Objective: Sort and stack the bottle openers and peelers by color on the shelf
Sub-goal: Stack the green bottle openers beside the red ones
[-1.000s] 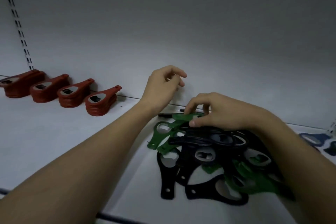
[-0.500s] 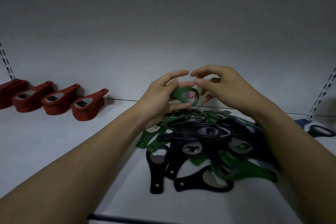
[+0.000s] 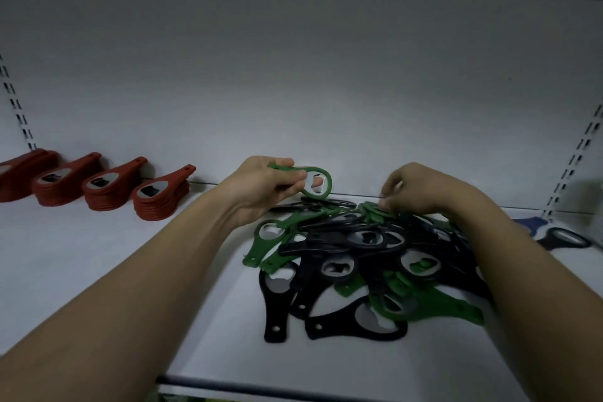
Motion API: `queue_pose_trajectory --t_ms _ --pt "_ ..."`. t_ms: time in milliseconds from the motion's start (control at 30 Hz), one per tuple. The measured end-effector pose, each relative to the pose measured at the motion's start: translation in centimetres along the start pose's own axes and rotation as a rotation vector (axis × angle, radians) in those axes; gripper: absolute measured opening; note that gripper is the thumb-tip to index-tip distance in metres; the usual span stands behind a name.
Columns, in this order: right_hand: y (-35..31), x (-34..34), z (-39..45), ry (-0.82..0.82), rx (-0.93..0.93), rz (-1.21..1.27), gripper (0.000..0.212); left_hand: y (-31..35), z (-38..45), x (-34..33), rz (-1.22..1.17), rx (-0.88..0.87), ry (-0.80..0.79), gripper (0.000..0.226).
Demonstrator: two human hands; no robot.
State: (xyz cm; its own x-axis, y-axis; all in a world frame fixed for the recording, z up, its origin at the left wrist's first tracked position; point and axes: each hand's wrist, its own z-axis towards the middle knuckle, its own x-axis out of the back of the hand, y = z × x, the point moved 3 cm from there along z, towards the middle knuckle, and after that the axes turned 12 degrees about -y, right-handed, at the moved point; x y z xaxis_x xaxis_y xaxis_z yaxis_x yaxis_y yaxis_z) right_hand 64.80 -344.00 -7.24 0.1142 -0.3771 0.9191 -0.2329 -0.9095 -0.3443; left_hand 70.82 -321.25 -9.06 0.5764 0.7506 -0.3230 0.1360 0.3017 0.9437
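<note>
A mixed pile of green and black bottle openers (image 3: 365,258) lies on the white shelf (image 3: 98,258). My left hand (image 3: 261,186) grips a green bottle opener (image 3: 315,181) by its handle, held above the pile's far left edge. My right hand (image 3: 421,188) reaches down onto the far side of the pile, its fingertips pinching another green opener (image 3: 375,209) that still lies among the others. Several stacks of red openers (image 3: 160,196) stand in a row at the back left.
Blue and dark openers (image 3: 561,237) lie at the far right by the slotted upright (image 3: 577,157). The shelf's back wall rises just behind the pile. A dark front rail (image 3: 261,388) marks the shelf edge.
My right hand let go of the green opener, which stays in my left hand, and dropped back onto the pile. The left hand shifted slightly left with the opener.
</note>
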Motion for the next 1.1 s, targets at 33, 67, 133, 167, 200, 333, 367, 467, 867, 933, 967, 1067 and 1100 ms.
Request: queue_pose_trajectory --t_ms 33,67,133,167,200,333,367,467,867,933,967,1067,1100 --pt "0.0 -0.1 0.1 0.002 -0.003 0.013 0.029 0.0 0.0 0.1 0.005 0.014 0.002 0.023" --pt "0.1 -0.3 0.2 -0.009 -0.021 -0.004 0.036 0.0 0.0 0.2 0.012 0.026 0.004 0.021" --pt "0.1 -0.7 0.3 -0.042 -0.059 -0.044 0.049 0.0 -0.1 0.3 0.034 0.048 0.008 0.021" --pt "0.2 -0.8 0.5 -0.048 -0.067 -0.041 0.052 0.1 -0.1 0.3 0.045 0.057 0.016 0.023" --pt "0.2 -0.7 0.6 -0.043 -0.063 -0.016 0.052 0.1 -0.1 0.4 0.057 0.065 0.024 0.024" --pt "-0.2 -0.3 0.5 -0.009 0.017 0.156 0.051 0.2 -0.1 0.5 0.098 0.072 0.035 0.026" --pt "-0.4 -0.4 0.5 -0.012 0.031 0.183 0.049 0.2 -0.1 0.5 0.11 0.067 0.039 0.026" --pt "-0.5 -0.5 0.7 -0.031 0.034 0.21 0.034 0.4 -0.1 0.6 0.112 0.015 0.054 0.023" --pt "-0.9 -0.2 0.2 -0.042 0.045 0.234 0.022 1.5 -0.4 1.4 0.341 -0.165 0.155 0.016" --pt "-0.8 0.1 0.0 -0.025 0.072 0.354 0.009 1.6 -0.4 1.0 0.336 -0.156 0.139 0.023" --pt "-0.8 0.2 -0.2 -0.024 0.098 0.436 0.006 1.6 -0.5 0.6 0.313 -0.146 0.119 0.025" --pt "-2.1 0.5 -1.2 -0.007 0.204 0.702 0.006 1.5 -1.1 -0.9 0.225 -0.121 0.02 0.028" --pt "-2.7 0.4 -1.4 -0.01 0.241 0.806 0.006 1.4 -1.2 -1.3 0.213 -0.11 -0.015 0.028"
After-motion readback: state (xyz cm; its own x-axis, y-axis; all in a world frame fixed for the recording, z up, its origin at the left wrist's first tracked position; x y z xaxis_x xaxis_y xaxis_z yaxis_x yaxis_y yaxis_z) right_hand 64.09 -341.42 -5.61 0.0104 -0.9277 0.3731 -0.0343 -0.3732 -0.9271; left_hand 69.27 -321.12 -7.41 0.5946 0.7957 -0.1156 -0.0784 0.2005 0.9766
